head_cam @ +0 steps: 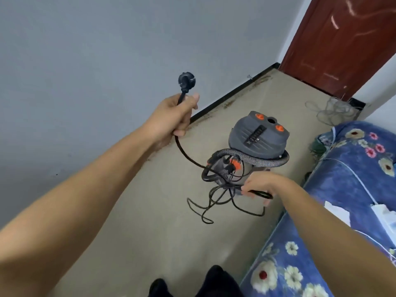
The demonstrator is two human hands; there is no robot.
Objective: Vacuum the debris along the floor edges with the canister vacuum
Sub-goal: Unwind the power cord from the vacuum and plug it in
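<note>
A grey canister vacuum (258, 138) with orange knobs stands on the beige floor, its ribbed hose (267, 160) looped around the body. My left hand (173, 116) is raised and shut on the black power cord, with the round plug (186, 80) sticking up above the fist. My right hand (260, 185) is low, beside the vacuum's base, shut on a black loop of the same cord (216, 202), which lies tangled on the floor. Brown debris (242, 93) lines the floor along the black baseboard.
A grey wall (107, 50) rises on the left above the baseboard. A red-brown door (342, 39) stands at the far end. A bed with a blue floral cover (342, 189) fills the right side. Pale cables (330, 110) lie near the door. My dark shoes (192, 284) show at the bottom.
</note>
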